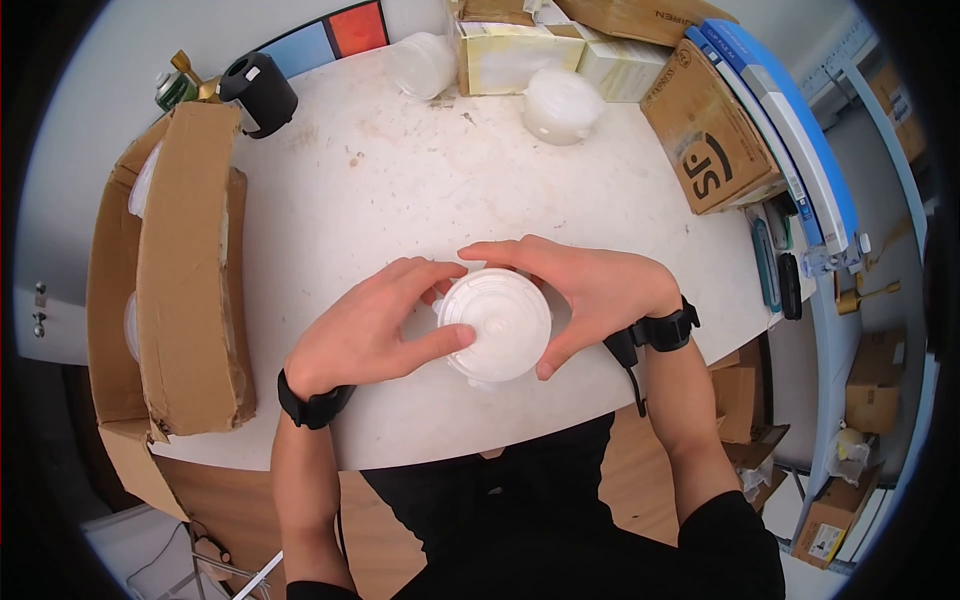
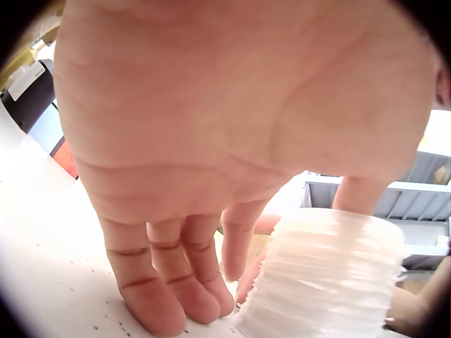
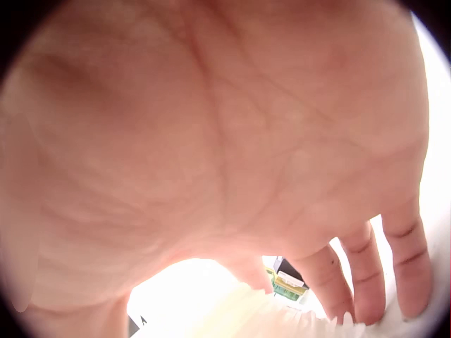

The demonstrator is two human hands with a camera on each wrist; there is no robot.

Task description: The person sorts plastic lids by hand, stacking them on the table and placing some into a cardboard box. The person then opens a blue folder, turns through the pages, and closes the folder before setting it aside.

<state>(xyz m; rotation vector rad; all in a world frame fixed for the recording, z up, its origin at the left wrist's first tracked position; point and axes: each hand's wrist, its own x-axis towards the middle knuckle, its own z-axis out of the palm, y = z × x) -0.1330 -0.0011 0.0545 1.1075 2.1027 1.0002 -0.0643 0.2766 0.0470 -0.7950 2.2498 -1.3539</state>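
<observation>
A short stack of round, translucent white plastic lids (image 1: 506, 318) stands on the table between both hands. In the left wrist view, many stacked rims show along the side of the lids (image 2: 320, 282). My left hand (image 1: 372, 322) lies to the left of the stack, thumb tip on the top lid and relaxed fingers reaching around the far side toward the tabletop. From the right, my right hand (image 1: 602, 290) arches loosely around the lids, its fingers extended behind them and its thumb at the near right edge. A gap shows between the right palm and the stack.
Left stands a long open cardboard box (image 1: 190, 270) with clear plastic pieces inside. Behind are a black canister (image 1: 258, 95), white plastic bowls (image 1: 562, 105) and cartons (image 1: 520, 60). An SF-marked box (image 1: 705, 135) and blue binders (image 1: 780, 110) line the right edge.
</observation>
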